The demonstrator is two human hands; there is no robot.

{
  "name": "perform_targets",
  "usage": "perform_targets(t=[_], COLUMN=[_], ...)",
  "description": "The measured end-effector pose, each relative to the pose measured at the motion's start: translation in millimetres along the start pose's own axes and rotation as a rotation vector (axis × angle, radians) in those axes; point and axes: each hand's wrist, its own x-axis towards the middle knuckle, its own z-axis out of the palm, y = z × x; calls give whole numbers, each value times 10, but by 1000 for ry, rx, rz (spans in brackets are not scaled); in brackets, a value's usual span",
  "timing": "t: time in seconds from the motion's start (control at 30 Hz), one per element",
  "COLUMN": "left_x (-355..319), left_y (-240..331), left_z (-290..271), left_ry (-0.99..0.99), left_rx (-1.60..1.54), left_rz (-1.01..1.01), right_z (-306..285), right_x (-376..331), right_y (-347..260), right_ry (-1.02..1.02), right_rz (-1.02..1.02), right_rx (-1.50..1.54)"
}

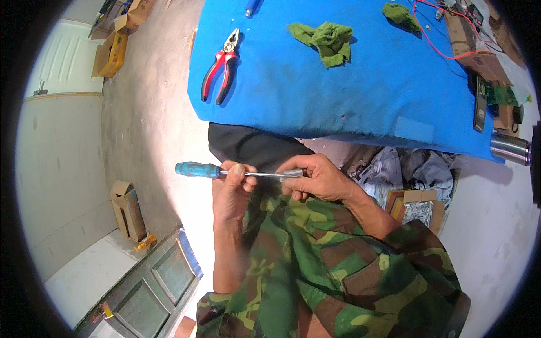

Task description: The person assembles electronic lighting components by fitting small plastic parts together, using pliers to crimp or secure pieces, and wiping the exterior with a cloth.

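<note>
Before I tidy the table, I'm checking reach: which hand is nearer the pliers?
Left. The left hand is almost straight below the pliers in the picture; the right hand is below and farther right.

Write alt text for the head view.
A person's left hand holds a blue-handled tool by its shaft, which reaches a small metal piece in the right hand. Beyond, red-and-black pliers and green cloths lie on a blue surface.

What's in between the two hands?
In the head view, the metal shaft of the blue-handled tool runs from left hand to right hand.
</note>
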Motion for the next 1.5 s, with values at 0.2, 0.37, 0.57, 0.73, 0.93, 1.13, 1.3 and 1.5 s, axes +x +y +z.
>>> perform_targets(t=[0.2,0.37,0.57,0.73,0.93,1.13,1.3,1.5], left_x=[-62,-141,-190,-194,-185,-1,-63,-96], left_y=[87,243,261,253,243,19,-74,76], left_z=[-37,-125,-125,-107,-132,-234,-59,-205], left_ry=[35,58,52,62,67,43,54,95], left_rx=[-43,14,38,61,67,-78,-87,-102], left_rz=[91,192,207,218,201,98,84,167], right_z=[-47,-3,20,27,34,18,53,-18], right_x=[-3,23,17,26,48,40,41,47], right_y=[-10,-17,-46,-41,-2,7,9,65], right_ry=[37,66,69,71,50,33,2,27], right_rz=[-12,-36,-7,1,-2,37,41,17], right_rx=[72,48,0,10,-17,2,14,86])
